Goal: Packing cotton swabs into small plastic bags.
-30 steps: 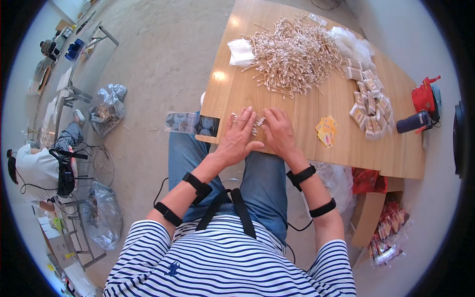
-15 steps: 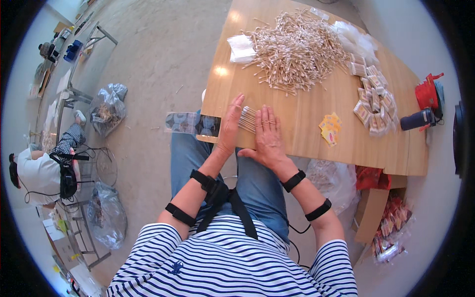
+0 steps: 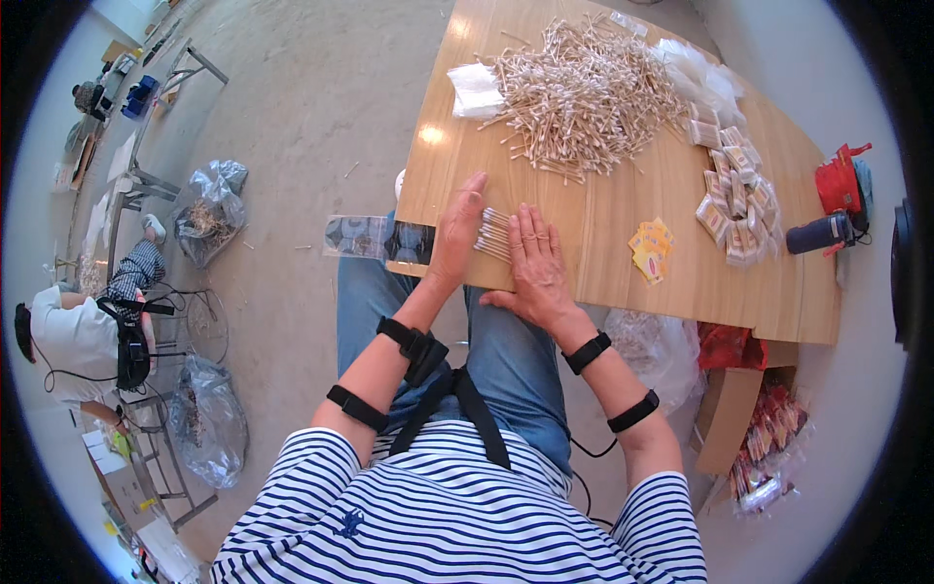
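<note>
A small row of cotton swabs lies on the wooden table near its front edge. My left hand stands on its edge with straight fingers against the left side of the row. My right hand lies flat, palm down, fingers together, over the right ends of the swabs. Neither hand grips anything. A large loose heap of cotton swabs covers the far part of the table.
Filled small packets lie in a line at the right, yellow cards nearer me, a white pad by the heap. A dark bottle and red bag sit at the right edge. Another person sits far left among plastic bags.
My hands went from curled over the swabs to straight and flat, squaring the row between them. In the last half second they barely moved.
</note>
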A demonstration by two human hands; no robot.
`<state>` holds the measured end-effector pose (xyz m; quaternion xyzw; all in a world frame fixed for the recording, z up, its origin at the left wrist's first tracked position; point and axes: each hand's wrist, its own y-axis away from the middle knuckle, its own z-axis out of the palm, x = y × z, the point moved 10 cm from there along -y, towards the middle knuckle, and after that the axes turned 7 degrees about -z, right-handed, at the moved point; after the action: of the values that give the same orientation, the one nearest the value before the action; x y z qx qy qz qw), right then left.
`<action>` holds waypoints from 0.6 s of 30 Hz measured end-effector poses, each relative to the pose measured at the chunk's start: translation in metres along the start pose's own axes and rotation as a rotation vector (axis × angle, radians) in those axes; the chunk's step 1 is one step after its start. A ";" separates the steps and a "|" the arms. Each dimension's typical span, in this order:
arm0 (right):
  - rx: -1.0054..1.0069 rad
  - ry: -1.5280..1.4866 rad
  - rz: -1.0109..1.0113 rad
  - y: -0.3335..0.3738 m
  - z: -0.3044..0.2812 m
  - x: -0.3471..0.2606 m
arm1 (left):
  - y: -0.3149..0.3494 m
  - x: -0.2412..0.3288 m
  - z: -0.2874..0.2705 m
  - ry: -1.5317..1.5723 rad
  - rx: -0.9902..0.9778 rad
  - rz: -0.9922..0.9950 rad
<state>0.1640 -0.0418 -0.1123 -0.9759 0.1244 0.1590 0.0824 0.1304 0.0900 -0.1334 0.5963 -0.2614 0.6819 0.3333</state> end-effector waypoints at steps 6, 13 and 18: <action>0.014 0.010 -0.024 0.006 0.000 0.008 | 0.012 0.000 0.022 -0.111 -0.071 -0.003; 0.014 0.008 0.007 0.009 -0.007 0.008 | 0.019 -0.004 0.018 0.032 -0.004 -0.005; -0.010 0.038 0.032 0.003 -0.006 0.004 | 0.020 0.000 0.024 -0.023 -0.009 0.014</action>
<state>0.1689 -0.0465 -0.1084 -0.9771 0.1405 0.1423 0.0723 0.1303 0.0586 -0.1291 0.6008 -0.2725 0.6762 0.3279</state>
